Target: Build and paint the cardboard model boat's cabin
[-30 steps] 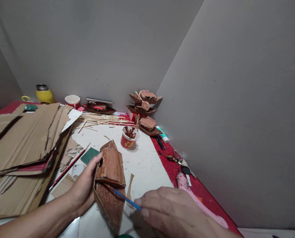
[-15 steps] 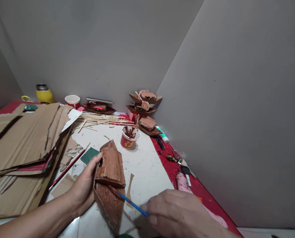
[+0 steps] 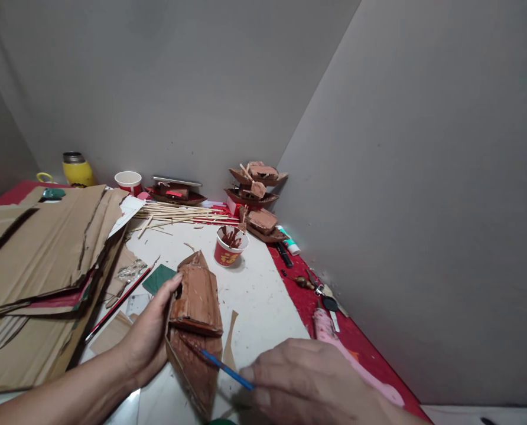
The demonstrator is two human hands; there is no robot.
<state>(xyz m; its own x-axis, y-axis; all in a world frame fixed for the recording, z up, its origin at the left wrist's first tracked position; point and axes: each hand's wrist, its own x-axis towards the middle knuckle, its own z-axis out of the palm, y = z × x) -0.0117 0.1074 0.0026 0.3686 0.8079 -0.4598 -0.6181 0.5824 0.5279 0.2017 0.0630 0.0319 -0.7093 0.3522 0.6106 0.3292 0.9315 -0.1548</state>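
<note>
A brown-painted cardboard model boat [image 3: 197,301] with a curved cabin roof lies tilted in my left hand [image 3: 150,330]. My left thumb presses on the cabin's left side; the other fingers are hidden beneath the hull. My right hand [image 3: 303,378] grips a thin blue-handled paintbrush [image 3: 228,372] between thumb and fingers. Its bristle end touches the boat's deck just below the cabin. Beyond the boat's far tip stands a red and white paper cup [image 3: 228,255], smeared inside with brown paint.
Stacked cardboard sheets [image 3: 37,248] fill the left side. Thin wooden sticks [image 3: 175,213] lie at the back, near another paper cup [image 3: 129,179] and a yellow flask [image 3: 77,171]. Several finished-looking model boats [image 3: 263,221] stand in the back corner. A pink glue gun [image 3: 328,330] rests on the right.
My right hand and the paintbrush have shifted slightly left, and the brush tip has moved left across the deck. The boat stays in my left hand.
</note>
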